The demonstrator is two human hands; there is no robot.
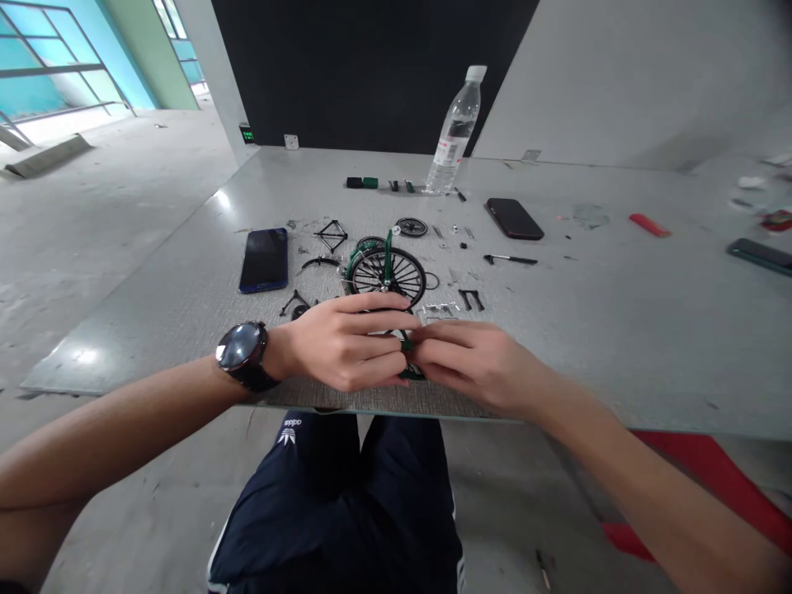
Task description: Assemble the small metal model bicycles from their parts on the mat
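Small model bicycle [387, 285] is near front edge of grey, fine-grained table [619, 330], partly under hands: green frame, round black wheel, many thin spokes. Left hand [346, 342] gently curved, fingers long, side by side, grasping lower part of model; thumb mostly hidden. Right hand [476, 359] pinching with fingertips at green part of model; which exact piece, I cannot tell. Behind, loose spoked wheel [412, 227] lies flat; clear plastic bottle [454, 136] stands farther.
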